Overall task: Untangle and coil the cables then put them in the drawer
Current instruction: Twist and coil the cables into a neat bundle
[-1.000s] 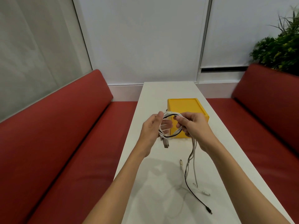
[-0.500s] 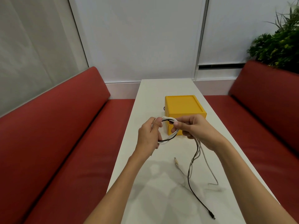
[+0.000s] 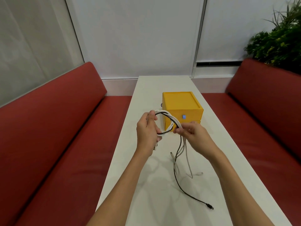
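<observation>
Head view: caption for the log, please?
Cable coiling: left hand holds the coil, right hand pinches the trailing strands, yellow drawer box behind.

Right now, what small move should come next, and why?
Probably the right hand brings another loop to the coil the left hand holds: black and white cable tails hang below it onto the white table, not yet coiled.

Your one wide head-worn camera looked forward and down along the surface (image 3: 146,88), close over your left hand (image 3: 147,132) and right hand (image 3: 193,136).
</observation>
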Tool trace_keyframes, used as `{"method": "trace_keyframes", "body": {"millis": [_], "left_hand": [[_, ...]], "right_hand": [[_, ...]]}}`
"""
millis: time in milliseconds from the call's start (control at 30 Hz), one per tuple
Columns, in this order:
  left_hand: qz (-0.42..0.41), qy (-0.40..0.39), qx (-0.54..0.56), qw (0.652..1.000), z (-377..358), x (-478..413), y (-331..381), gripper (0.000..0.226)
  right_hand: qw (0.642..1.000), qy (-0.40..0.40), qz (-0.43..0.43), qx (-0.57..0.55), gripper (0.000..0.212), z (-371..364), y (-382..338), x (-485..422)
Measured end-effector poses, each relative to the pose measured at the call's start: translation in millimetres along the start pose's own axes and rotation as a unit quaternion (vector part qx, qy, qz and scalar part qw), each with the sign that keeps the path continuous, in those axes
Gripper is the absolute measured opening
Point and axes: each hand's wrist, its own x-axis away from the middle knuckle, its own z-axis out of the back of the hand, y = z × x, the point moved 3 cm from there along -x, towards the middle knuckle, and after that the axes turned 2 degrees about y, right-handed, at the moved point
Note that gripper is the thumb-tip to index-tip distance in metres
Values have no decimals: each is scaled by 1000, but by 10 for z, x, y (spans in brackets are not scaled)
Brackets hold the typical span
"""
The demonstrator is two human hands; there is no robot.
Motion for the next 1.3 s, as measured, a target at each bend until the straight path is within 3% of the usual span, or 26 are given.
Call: {"method": "trace_keyframes", "body": {"millis": [200,467,533,600,700,833,1067,1200,1300], "left_hand": [[-32,1,-10,999,-107,104,-17,35],[-82,-3,-74,994,-180,188,-105,28],[-90,-26,-97,991,-220,216,-134,30],[-102,-47,-129,985,-254,252,-165,30],[-114,-56,-172,977,-248,265,-230,31],[-86,-69,-201,973,-220,261,-274,36],[7,-79,-144,986,-246,267,-392,46],[77,-117,-76,987,-249,357,-407,25],[95,-110,-45,988,-230,398,-400,16]], "right_hand": [[985,73,-44,-153,6,-59,41,102],[911,42,-125,-390,25,-70,-26,208],[922,45,-122,-364,29,-71,-16,226],[934,64,-113,-334,19,-59,-12,248],[930,84,-113,-339,5,-26,-8,271],[914,104,-125,-372,10,22,4,289],[900,135,-130,-393,23,121,43,256],[884,151,-138,-420,31,165,103,265],[894,146,-133,-403,33,148,118,279]]}}
